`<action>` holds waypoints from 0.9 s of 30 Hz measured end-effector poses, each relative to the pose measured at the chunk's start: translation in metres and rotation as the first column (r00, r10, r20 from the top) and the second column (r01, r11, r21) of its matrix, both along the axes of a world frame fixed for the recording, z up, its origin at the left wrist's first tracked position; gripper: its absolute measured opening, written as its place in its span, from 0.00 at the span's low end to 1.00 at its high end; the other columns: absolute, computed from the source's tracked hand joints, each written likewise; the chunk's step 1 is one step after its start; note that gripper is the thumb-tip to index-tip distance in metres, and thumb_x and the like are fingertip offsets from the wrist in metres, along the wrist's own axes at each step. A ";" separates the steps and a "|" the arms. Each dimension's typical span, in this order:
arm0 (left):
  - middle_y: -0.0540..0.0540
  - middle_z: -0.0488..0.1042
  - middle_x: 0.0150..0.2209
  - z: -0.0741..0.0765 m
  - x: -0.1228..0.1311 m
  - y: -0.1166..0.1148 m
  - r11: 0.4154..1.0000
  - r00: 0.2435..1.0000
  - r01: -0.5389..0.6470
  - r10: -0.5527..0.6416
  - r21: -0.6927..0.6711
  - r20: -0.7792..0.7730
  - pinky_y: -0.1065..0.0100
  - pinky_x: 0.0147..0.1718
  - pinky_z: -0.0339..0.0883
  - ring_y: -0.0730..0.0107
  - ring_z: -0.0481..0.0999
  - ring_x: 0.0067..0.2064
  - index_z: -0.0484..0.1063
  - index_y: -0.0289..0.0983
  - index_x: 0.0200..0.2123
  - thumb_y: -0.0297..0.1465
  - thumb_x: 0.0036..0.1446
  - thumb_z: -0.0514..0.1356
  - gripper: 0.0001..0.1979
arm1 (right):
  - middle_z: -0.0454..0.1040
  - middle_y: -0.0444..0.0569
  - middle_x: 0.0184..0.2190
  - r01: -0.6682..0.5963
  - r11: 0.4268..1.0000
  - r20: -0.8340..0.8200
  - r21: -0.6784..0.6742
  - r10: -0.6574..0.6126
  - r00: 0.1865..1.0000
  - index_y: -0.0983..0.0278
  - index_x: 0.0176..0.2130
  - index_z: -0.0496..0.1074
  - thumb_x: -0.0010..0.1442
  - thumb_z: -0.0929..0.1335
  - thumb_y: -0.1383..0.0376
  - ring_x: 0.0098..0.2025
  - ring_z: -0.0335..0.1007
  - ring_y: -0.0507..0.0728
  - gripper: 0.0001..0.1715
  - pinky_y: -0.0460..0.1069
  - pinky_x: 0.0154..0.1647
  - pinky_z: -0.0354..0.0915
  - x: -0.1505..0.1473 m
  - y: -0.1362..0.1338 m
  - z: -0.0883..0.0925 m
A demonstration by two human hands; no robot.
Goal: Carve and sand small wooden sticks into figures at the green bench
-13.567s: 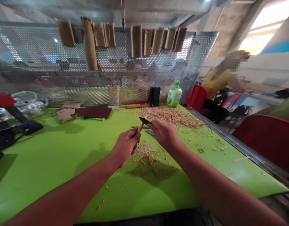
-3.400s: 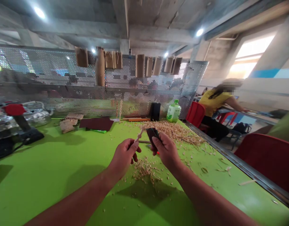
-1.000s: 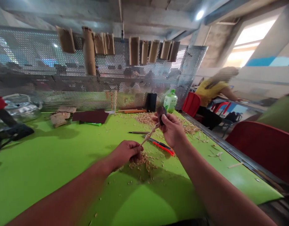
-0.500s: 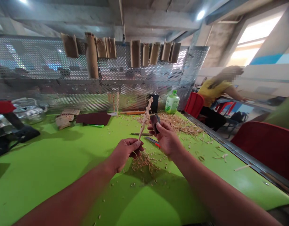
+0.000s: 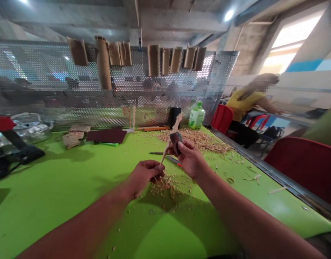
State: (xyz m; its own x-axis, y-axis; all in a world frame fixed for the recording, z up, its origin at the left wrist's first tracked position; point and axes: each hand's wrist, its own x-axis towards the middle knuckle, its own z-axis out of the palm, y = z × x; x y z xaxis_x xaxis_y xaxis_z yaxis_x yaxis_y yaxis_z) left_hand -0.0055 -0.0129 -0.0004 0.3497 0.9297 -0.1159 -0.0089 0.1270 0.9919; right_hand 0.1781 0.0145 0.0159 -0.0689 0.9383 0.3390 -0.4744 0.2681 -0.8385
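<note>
My left hand (image 5: 147,176) is closed on the thin lower end of a pale carved wooden stick (image 5: 165,153), which slants up to the right. In my right hand (image 5: 191,156) is a folded piece of dark sandpaper (image 5: 175,142), pinched between thumb and fingers. The sandpaper lies across the middle of the stick and hides part of it; the knobbed top shows above. Behind the hands, a slim dark-tipped tool (image 5: 156,153) and a knife with a red part (image 5: 174,160) rest on the green table (image 5: 81,201). Wood crumbs (image 5: 165,185) are scattered below the hands.
A heap of shavings (image 5: 200,139) lies at the back right, near a green bottle (image 5: 197,117) and a black phone-like slab (image 5: 175,117). Dark sandpaper sheets (image 5: 106,136) and a metal kettle (image 5: 32,127) stand left. A person in yellow (image 5: 242,102) sits beyond the right edge.
The stick has tilted further right. The sandpaper, beside the stick before, is now across its middle. Both hands keep their grips.
</note>
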 end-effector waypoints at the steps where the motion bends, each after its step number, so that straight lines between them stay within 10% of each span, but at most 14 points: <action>1: 0.47 0.76 0.26 0.000 0.001 0.000 1.000 1.000 0.012 -0.012 -0.006 -0.015 0.70 0.28 0.62 0.75 0.70 0.25 0.76 0.33 0.29 0.43 0.46 0.70 0.18 | 0.77 0.43 0.28 0.006 1.000 0.014 0.004 -0.006 1.000 0.59 0.28 0.74 0.46 0.77 0.54 0.34 0.73 0.55 0.14 0.53 0.41 0.67 0.000 0.000 -0.001; 27: 0.47 0.76 0.31 0.005 0.001 -0.004 0.983 0.957 0.159 -0.129 -0.096 0.261 0.70 0.30 0.70 0.75 0.74 0.27 0.71 0.32 0.42 0.32 0.51 0.68 0.17 | 0.78 0.44 0.33 0.023 0.999 0.056 -0.037 -0.020 0.998 0.59 0.31 0.75 0.49 0.76 0.56 0.37 0.74 0.55 0.13 0.52 0.43 0.67 -0.001 0.004 -0.004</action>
State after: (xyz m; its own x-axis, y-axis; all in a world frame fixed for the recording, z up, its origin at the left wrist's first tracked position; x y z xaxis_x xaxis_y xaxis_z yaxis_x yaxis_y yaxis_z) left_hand -0.0050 -0.0169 0.0048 0.5105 0.8529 -0.1094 -0.2305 0.2583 0.9382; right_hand 0.1773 0.0188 0.0117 -0.0665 0.9516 0.3000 -0.4209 0.2458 -0.8732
